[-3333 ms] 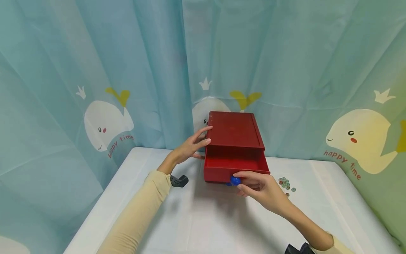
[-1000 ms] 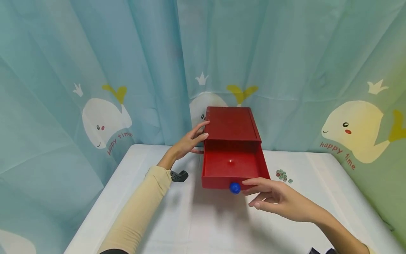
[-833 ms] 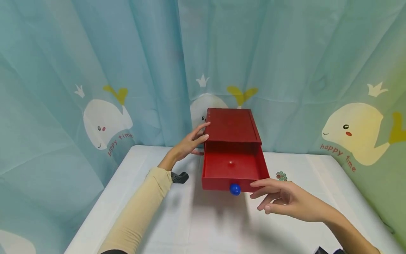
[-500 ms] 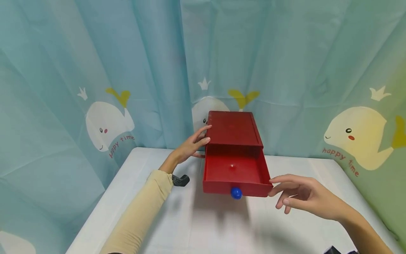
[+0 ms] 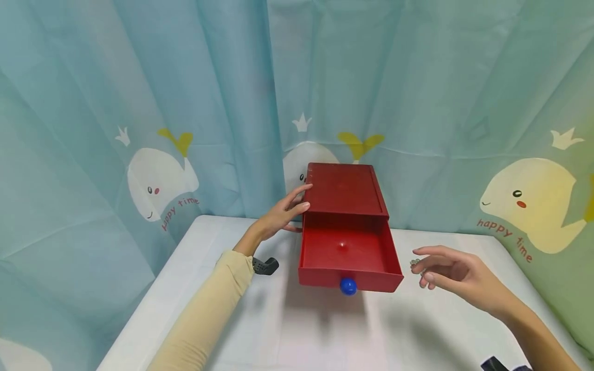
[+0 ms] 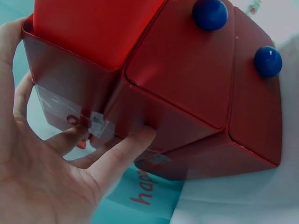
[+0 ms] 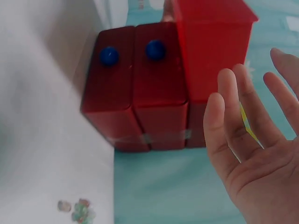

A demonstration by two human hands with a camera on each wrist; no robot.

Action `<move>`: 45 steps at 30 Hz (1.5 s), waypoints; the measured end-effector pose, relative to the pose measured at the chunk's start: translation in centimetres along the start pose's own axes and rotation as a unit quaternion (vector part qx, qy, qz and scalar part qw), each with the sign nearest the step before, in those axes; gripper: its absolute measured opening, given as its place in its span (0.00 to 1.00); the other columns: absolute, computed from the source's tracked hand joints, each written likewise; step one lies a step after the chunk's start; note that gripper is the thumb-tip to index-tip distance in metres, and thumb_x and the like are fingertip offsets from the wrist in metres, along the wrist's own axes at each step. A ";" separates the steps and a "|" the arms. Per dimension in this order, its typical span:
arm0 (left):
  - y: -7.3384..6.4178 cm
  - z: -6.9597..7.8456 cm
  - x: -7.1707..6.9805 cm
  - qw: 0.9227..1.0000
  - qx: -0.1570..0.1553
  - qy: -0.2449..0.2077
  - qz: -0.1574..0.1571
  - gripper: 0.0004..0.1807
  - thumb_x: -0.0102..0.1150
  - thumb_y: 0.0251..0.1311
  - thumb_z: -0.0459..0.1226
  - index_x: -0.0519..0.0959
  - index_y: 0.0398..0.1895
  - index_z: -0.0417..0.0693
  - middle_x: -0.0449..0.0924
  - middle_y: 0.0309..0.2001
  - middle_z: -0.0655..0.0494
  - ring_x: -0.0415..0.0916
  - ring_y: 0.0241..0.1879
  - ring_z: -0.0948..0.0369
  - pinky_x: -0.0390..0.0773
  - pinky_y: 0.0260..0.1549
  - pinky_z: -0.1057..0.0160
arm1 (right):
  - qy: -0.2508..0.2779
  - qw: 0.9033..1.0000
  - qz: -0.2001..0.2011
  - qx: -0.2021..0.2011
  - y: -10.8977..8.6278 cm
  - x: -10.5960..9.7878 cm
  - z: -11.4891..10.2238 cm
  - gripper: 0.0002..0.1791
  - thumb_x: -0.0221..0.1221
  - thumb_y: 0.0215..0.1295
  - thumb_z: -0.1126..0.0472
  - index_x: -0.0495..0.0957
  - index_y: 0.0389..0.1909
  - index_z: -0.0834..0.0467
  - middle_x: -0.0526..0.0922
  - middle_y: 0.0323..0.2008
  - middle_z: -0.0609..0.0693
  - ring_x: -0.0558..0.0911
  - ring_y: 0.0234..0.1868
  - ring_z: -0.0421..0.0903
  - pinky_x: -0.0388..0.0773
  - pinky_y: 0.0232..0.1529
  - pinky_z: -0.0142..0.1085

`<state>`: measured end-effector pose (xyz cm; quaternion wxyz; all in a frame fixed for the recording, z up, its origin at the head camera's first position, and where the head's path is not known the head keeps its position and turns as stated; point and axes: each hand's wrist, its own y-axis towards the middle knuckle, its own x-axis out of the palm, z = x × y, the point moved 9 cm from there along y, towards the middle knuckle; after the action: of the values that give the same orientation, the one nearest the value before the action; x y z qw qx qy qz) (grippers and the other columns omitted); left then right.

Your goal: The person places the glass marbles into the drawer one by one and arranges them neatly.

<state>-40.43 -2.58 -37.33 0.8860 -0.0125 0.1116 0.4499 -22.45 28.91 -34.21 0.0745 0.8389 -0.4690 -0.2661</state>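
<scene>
A red drawer cabinet stands at the back of the table, its top drawer pulled far out with a blue round knob on the front. The inside of that drawer shows bare red. My left hand rests against the cabinet's left side, fingers spread; in the left wrist view its fingertips touch the taped wall. To the right of the drawer, my right hand hovers over the table with loosely bent fingers and nothing in them. It partly covers a cluster of glass marbles, better seen in the right wrist view as small marbles.
Two lower drawers are pushed in, each with a blue knob. A white cloth covers the table. Behind it hangs a blue-green curtain with whale prints. Dark wrist devices are strapped to my arms.
My right hand pinched the blue knob earlier and the top drawer slid out toward me. It then let go and moved right, to the marbles. My left hand stayed on the cabinet.
</scene>
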 end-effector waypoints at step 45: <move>0.2 0.4 -0.2 1.000 0.007 -0.006 0.023 0.35 0.55 0.71 0.45 0.58 0.79 0.71 0.49 0.80 0.47 0.51 0.77 0.48 0.84 0.48 0.40 | -0.288 0.937 0.121 0.158 -4.5 -7.5 13.4 0.20 0.70 0.63 0.64 0.80 0.55 0.63 0.88 0.44 0.51 0.84 0.36 0.34 0.80 0.36 0.31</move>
<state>-40.59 -2.53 -36.86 0.8760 -0.0013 0.1095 0.4698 -29.13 39.29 -44.43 -0.1653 0.6639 -0.6045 -0.4082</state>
